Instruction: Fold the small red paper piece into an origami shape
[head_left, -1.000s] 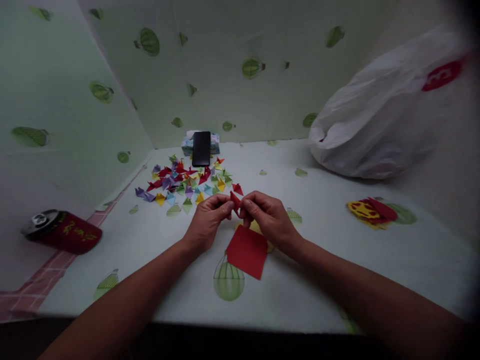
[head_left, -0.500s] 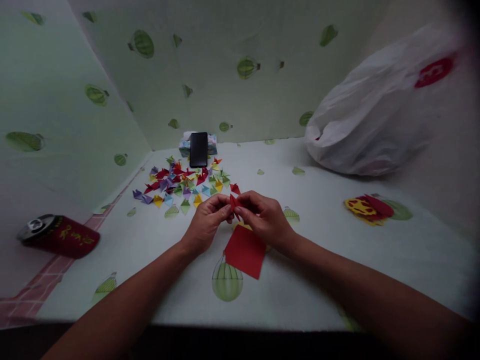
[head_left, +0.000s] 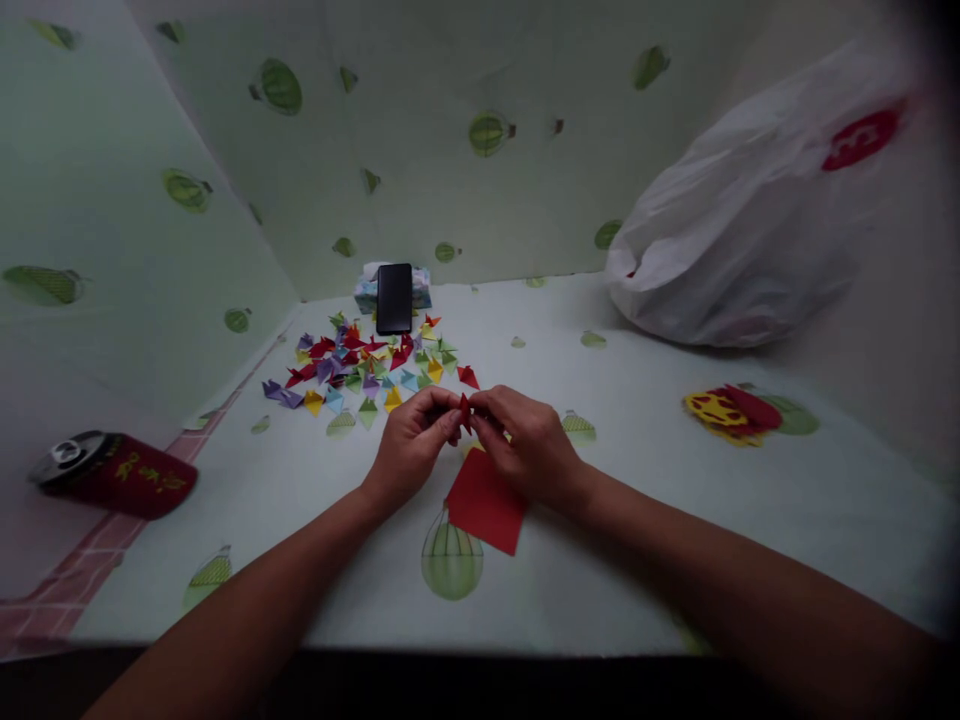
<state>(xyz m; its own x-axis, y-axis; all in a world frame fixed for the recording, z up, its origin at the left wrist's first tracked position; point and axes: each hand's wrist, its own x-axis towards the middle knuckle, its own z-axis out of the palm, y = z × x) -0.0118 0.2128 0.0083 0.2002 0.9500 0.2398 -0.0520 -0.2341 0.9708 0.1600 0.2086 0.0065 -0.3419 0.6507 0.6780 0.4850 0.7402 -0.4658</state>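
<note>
Between my two hands is a small folded piece of red paper (head_left: 466, 413), pinched by the fingertips of both. My left hand (head_left: 411, 440) grips its left side, thumb and fingers closed. From the right, my right hand (head_left: 531, 440) pinches the other side, its fingers hiding part of the fold. Below them a flat red paper square (head_left: 487, 505) lies on the table, with a bit of yellow showing at its top edge. Just beyond my hands rests a red folded paper crane (head_left: 469, 377). Farther back spreads a heap of many-coloured folded paper cranes (head_left: 367, 385).
A black phone (head_left: 394, 299) leans against a tissue box (head_left: 367, 290) behind the heap. On the left lies a red drink can (head_left: 120, 475). A white plastic bag (head_left: 697, 250) stands at the back right, with red and yellow cut pieces (head_left: 724, 412) in front of it.
The folded red paper has turned slightly between my fingers and shows less of itself. My right fingers have closed in nearer around it. The whole view has shifted a little.
</note>
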